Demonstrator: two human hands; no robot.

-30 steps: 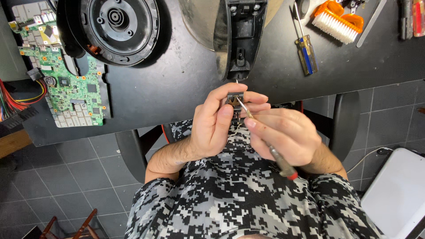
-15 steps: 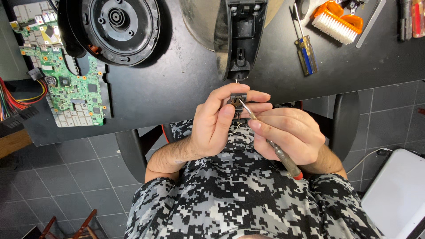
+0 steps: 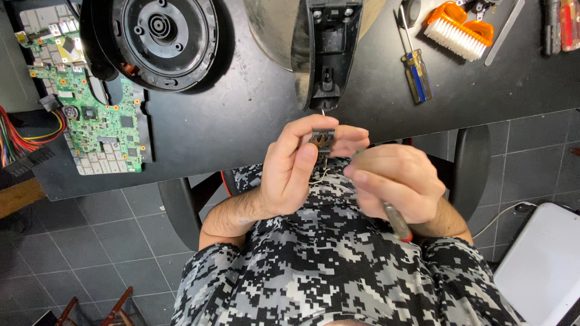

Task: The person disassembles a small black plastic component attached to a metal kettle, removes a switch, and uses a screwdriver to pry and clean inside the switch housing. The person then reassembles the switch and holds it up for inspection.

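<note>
My left hand (image 3: 300, 164) pinches a small grey switch part (image 3: 322, 139) with brown metal contacts, just below the table's near edge. Thin wires run from the part up toward the black handle (image 3: 326, 51) of a metal kettle body lying on the black table (image 3: 241, 115). My right hand (image 3: 396, 181) is closed around a thin tool with a red-tipped handle (image 3: 399, 224); its metal tip is blurred and points toward the switch part. Both hands hover over my lap in a camouflage shirt.
A round black base (image 3: 158, 37) sits at the table's back left beside a green circuit board (image 3: 99, 118) and coloured cables (image 3: 21, 142). A blue-handled screwdriver (image 3: 417, 72), an orange brush (image 3: 459, 30) and other tools lie right. A white object (image 3: 544, 271) stands on the tiled floor.
My right hand has drawn the tool's tip back from the switch part, and the shaft is now blurred. My left hand keeps the part in the same place.
</note>
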